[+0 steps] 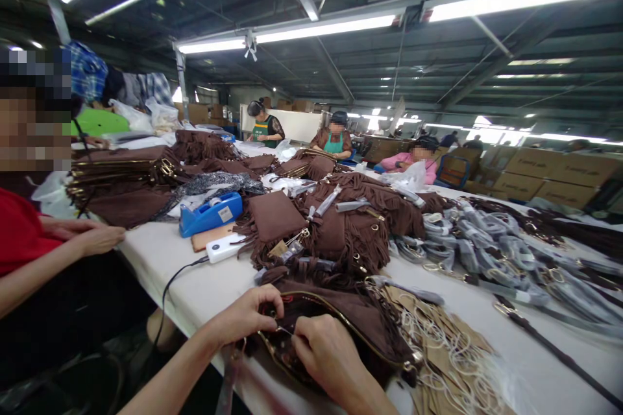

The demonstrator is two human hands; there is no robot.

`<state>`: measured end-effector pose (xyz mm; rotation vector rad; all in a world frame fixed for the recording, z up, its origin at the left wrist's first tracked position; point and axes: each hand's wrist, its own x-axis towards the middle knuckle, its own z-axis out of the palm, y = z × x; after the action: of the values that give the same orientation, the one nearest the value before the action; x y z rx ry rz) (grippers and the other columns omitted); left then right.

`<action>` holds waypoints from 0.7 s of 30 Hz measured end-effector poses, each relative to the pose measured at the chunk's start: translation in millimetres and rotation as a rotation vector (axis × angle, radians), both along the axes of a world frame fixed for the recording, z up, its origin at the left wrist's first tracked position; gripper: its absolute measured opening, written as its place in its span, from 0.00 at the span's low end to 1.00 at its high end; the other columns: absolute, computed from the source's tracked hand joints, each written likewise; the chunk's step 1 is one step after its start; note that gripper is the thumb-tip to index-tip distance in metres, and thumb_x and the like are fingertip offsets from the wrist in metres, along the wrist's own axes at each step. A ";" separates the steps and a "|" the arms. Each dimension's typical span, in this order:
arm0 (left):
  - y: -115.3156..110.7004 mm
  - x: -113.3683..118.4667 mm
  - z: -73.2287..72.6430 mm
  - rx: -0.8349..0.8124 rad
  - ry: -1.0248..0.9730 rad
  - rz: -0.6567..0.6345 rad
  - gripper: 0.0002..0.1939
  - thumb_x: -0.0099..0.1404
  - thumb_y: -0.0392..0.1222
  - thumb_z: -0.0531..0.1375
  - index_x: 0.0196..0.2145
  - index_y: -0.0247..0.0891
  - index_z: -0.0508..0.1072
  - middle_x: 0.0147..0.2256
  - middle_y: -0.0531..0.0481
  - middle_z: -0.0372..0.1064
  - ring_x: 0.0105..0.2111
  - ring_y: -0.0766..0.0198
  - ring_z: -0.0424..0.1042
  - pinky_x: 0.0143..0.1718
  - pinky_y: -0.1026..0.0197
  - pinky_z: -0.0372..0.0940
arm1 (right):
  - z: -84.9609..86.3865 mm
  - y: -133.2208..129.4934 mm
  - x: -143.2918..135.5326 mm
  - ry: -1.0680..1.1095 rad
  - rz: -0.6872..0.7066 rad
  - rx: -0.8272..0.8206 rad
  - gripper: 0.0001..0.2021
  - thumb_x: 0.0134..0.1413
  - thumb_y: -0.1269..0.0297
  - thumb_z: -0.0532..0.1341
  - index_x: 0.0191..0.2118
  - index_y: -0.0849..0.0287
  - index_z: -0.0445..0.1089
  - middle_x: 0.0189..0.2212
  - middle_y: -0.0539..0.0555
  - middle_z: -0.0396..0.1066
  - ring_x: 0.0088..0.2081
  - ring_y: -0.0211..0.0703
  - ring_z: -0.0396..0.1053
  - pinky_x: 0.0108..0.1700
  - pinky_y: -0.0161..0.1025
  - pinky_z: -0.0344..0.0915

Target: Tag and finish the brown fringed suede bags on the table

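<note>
A dark brown fringed bag (360, 308) lies at the table's near edge with its gold zipper open. Over the left part of the opening is my left hand (250, 316), thumb and index finger bent toward each other at the rim; what they hold, if anything, is too small to name. My right hand (324, 350) is closed over the opening, a thin pale string (285, 331) pinched at its fingertips and reaching toward my left hand. Tan tags with white strings (438, 343) lie right of the bag.
Brown fringed bags (277, 215) are piled ahead, beside a blue tape dispenser (211, 213) and a white device (224, 249) with a cable. Wrapped straps (467, 240) lie right. A person in red (24, 233) sits left; others work across the table.
</note>
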<state>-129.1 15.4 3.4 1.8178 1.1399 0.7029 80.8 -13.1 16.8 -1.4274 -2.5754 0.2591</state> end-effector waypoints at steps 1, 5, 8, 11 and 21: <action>0.3 0.2 -0.4 -0.003 -0.005 0.006 0.10 0.45 0.35 0.59 0.29 0.39 0.73 0.36 0.54 0.67 0.38 0.60 0.65 0.41 0.63 0.59 | 0.7 -1.8 -1.2 -0.018 -0.003 0.006 0.10 0.58 0.69 0.57 0.31 0.57 0.75 0.30 0.55 0.79 0.32 0.44 0.76 0.28 0.39 0.45; 0.5 0.7 -1.8 -0.029 -0.031 0.022 0.10 0.45 0.35 0.59 0.29 0.39 0.73 0.34 0.54 0.66 0.37 0.61 0.65 0.39 0.63 0.59 | 0.5 -8.2 -4.6 -0.044 -0.016 0.018 0.10 0.57 0.68 0.57 0.31 0.56 0.75 0.30 0.55 0.79 0.32 0.45 0.76 0.27 0.40 0.42; -0.4 0.5 -2.4 -0.044 -0.049 0.033 0.10 0.45 0.35 0.59 0.29 0.38 0.73 0.34 0.54 0.66 0.36 0.61 0.65 0.38 0.63 0.59 | -3.0 -10.9 -6.0 -0.036 -0.055 0.032 0.10 0.58 0.69 0.56 0.31 0.55 0.75 0.29 0.54 0.79 0.31 0.44 0.76 0.27 0.40 0.42; -1.4 0.4 -2.4 -0.048 -0.065 0.039 0.10 0.45 0.34 0.58 0.29 0.38 0.73 0.33 0.55 0.65 0.35 0.62 0.64 0.37 0.64 0.59 | -6.2 -11.5 -9.2 -0.028 -0.107 0.054 0.10 0.58 0.69 0.56 0.30 0.56 0.74 0.29 0.55 0.79 0.31 0.44 0.76 0.26 0.39 0.43; -6.3 -2.4 1.6 -0.003 -0.145 -0.057 0.12 0.46 0.32 0.61 0.31 0.40 0.78 0.45 0.51 0.69 0.48 0.57 0.67 0.56 0.57 0.58 | -10.0 -6.4 -30.2 0.044 -0.141 0.004 0.12 0.58 0.70 0.55 0.35 0.55 0.76 0.31 0.57 0.80 0.33 0.49 0.77 0.29 0.36 0.55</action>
<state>-131.5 9.1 5.0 1.7592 0.9901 0.7863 50.7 -19.4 6.7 -1.5756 -2.4257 0.2614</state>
